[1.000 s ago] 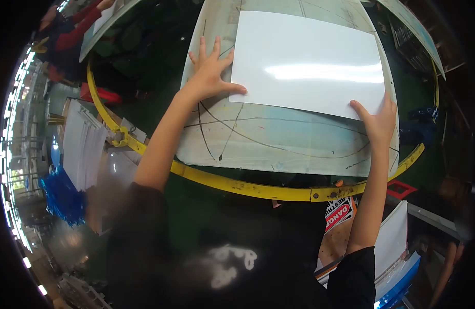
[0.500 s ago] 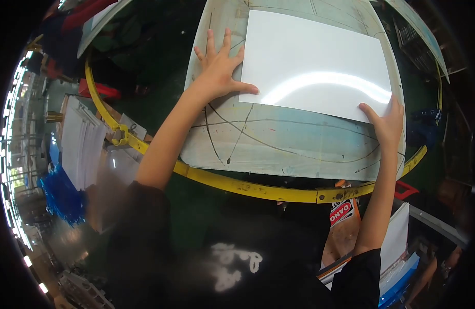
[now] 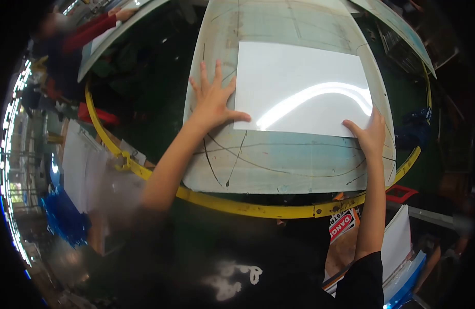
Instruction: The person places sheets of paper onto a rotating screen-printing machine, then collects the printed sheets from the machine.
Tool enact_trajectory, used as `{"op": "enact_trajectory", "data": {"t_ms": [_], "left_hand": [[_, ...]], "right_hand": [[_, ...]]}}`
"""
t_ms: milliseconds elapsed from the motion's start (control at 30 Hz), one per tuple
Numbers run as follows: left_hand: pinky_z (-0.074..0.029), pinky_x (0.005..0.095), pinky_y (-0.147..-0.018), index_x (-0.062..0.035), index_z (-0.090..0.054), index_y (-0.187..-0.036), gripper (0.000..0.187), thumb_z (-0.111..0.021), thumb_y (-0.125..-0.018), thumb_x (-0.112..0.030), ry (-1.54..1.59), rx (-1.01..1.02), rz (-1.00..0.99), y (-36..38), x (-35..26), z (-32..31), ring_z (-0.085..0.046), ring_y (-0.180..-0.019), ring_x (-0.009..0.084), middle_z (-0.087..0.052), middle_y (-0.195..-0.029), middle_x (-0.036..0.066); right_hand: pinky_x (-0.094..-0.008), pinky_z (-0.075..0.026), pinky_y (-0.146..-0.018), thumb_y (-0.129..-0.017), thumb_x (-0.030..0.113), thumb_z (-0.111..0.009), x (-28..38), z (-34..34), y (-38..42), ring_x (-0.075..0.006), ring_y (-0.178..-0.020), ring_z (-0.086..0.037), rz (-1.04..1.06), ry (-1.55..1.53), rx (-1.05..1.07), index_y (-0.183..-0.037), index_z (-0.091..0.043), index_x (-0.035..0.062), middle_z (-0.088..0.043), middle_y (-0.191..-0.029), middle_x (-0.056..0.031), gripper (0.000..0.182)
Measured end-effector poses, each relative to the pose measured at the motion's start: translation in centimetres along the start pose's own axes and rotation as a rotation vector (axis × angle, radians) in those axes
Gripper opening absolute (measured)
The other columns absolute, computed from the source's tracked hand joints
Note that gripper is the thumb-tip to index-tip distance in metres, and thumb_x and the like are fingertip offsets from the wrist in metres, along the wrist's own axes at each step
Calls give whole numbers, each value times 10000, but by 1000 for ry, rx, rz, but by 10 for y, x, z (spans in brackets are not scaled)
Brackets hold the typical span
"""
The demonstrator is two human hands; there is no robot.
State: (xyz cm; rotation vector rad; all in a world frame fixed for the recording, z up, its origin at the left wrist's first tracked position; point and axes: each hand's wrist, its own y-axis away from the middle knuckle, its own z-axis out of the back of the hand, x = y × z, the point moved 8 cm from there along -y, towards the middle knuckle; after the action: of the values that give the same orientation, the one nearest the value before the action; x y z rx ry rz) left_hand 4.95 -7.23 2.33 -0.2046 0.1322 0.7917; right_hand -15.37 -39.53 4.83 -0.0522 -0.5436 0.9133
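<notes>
A glossy white sheet (image 3: 299, 77) lies on a long, pale, ink-stained board (image 3: 278, 175) in front of me. My left hand (image 3: 214, 105) is open at the sheet's left edge, fingers spread over the board and thumb on the sheet's near-left corner. At the near-right corner, my right hand (image 3: 372, 131) takes the sheet between the thumb and the fingers, which run along its right edge. A band of bright glare crosses the sheet's surface.
A curved yellow metal rail (image 3: 247, 207) runs below the board's near end. More boards (image 3: 397, 33) flank it. A person in red sleeves (image 3: 90, 32) works at the far-left board. Blue plastic (image 3: 67, 216), stacked white sheets (image 3: 78, 165) and a danger sign (image 3: 344, 222) are nearby.
The board, sheet and both hands appear lower in view, as my head view has shifted. The sheet sits straighter on the board. At far left, the other person's hand shows on their board.
</notes>
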Motion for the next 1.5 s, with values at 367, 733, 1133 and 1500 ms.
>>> {"op": "enact_trajectory", "data": {"t_ms": [367, 733, 1133, 1500], "left_hand": [[47, 749, -953, -120, -535, -1288, 958, -741, -517, -650, -17, 28, 28, 4, -7, 7, 130, -1356, 492, -40, -1516, 231], [84, 745, -952, -139, -490, -1326, 981, -736, -525, -650, -96, 103, 94, 4, -10, 7, 120, -1366, 474, -88, -1495, 273], [106, 723, -972, -72, -509, -1290, 966, -764, -524, -602, -396, 285, 109, -14, -34, 12, 36, -1388, 445, -255, -1441, 294], [69, 695, -1014, -145, -480, -1331, 780, -775, -647, -378, -576, -149, -135, -10, -109, 24, -40, -1394, 423, -182, -1513, 172]], "right_hand": [[-396, -454, -863, -554, 426, -823, 2, 1, -7, -344, -998, -552, -25, -8, 23, -1240, -477, 18, -512, -1085, -184, 870], [-395, -466, -855, -539, 401, -825, -2, -2, -9, -352, -987, -564, -28, -33, 22, -1226, -480, 20, -510, -1083, -188, 858], [-380, -441, -875, -531, 484, -824, -8, -6, -7, -347, -1007, -548, -98, 47, 20, -1244, -494, 29, -530, -1086, -191, 908], [-456, -295, -1051, -693, 431, -752, -13, -10, 11, -322, -1277, -387, 126, -333, 455, -1346, -444, 151, -459, -1339, -158, 774]]}}
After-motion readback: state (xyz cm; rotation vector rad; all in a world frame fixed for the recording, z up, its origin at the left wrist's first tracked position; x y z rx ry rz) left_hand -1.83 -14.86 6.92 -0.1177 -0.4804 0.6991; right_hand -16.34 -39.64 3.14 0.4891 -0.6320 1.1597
